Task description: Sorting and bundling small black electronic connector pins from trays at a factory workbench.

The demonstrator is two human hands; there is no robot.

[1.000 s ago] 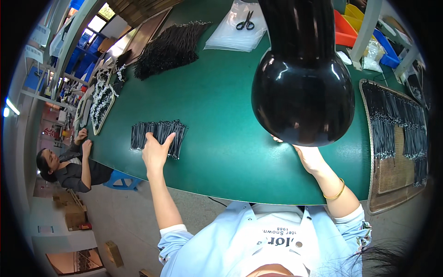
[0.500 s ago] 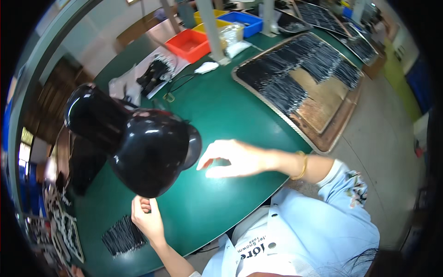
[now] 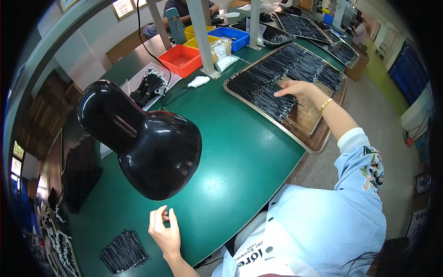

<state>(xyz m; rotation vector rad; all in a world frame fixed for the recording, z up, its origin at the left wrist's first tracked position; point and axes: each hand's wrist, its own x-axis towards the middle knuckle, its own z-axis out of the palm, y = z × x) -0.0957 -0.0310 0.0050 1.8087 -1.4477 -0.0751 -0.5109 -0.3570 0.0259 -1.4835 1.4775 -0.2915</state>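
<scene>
My right hand (image 3: 296, 89) reaches over a metal tray (image 3: 265, 113) on the right. Its fingers are pinched at the near row of short black cables (image 3: 273, 101) and seem to hold one, mostly hidden by the hand. The cables lie side by side in dense rows, with a bare brown mesh patch (image 3: 308, 115) beside them. My left hand (image 3: 166, 232) hovers above the green table below the black lamp head (image 3: 159, 154). Its fingers are half curled with the thumb apart, and nothing shows between them. A pile of black cables (image 3: 123, 251) lies to its left.
Red (image 3: 181, 61) and blue bins (image 3: 235, 39) stand at the back near metal posts. A cable bunch (image 3: 150, 87) rests on a white sheet behind the lamp. More loaded trays (image 3: 302, 27) lie far right. Another person (image 3: 184, 10) sits across the table.
My right hand has moved from beside the lamp to the tray, far right. My left hand has drawn away from the lamp's rim, toward me. The view has shifted a little.
</scene>
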